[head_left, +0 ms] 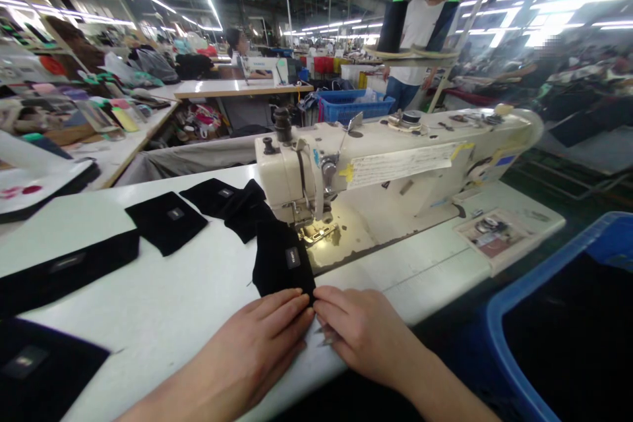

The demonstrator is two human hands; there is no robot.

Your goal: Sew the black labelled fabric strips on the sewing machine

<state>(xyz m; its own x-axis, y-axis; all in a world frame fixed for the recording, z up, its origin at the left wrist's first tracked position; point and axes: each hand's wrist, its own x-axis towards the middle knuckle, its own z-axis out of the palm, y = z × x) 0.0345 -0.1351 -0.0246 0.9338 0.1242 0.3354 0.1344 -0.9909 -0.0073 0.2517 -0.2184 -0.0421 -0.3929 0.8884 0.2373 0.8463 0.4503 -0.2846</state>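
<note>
A black fabric piece (277, 257) with a small dark label lies at the needle end of the white sewing machine (291, 171). My left hand (254, 343) is closed on its near edge, fingers pressed together over the cloth. Right beside it, my right hand (363, 333) pinches the near right corner of the same piece, the fingertips of both hands almost touching. Pointed metal tips, like those of thread snips (326, 336), stick out under my right palm; the rest of that tool is hidden. The machine's lamp lights the needle area, beside the fabric's far end.
More labelled black pieces (167, 221) lie across the white table (198, 297) to the left. A blue bin (499, 316) with dark contents stands at the right. Beyond the machine are a blue basket (356, 105) and a standing person (420, 33).
</note>
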